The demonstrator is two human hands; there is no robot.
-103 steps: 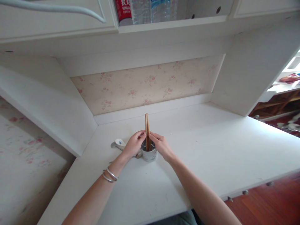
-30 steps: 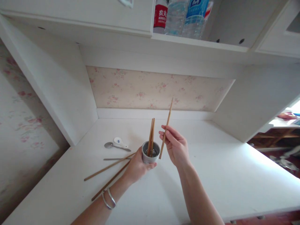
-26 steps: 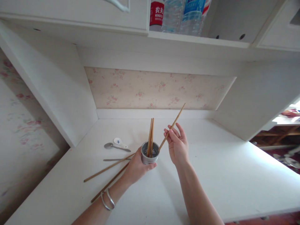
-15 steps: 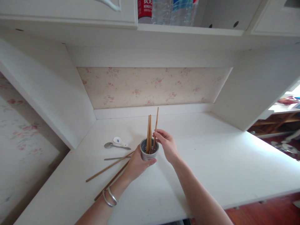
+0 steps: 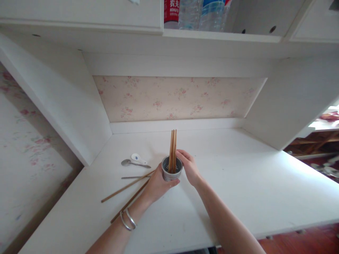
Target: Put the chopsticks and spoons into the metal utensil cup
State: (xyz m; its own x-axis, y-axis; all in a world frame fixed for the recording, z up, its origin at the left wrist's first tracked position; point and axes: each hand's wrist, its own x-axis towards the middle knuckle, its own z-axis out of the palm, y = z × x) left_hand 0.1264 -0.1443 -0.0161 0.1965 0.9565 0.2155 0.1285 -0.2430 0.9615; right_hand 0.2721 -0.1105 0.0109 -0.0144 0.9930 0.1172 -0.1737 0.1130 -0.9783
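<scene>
Standing nearly upright, chopsticks (image 5: pixel 173 148) rise from a cup (image 5: pixel 171 176), left hand (image 5: pixel 158 184) gripping it, right hand's (image 5: pixel 189 167) grasp unclear.

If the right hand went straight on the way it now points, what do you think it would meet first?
Most likely the chopsticks standing in the cup; the right hand looks very close to them, perhaps already touching, though depth is unclear.

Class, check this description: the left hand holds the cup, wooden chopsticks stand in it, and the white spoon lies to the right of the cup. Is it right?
Not quite: the white spoon lies to the left of the cup, as the head view shows. The left hand does hold the cup, and wooden chopsticks stand in it.
</scene>
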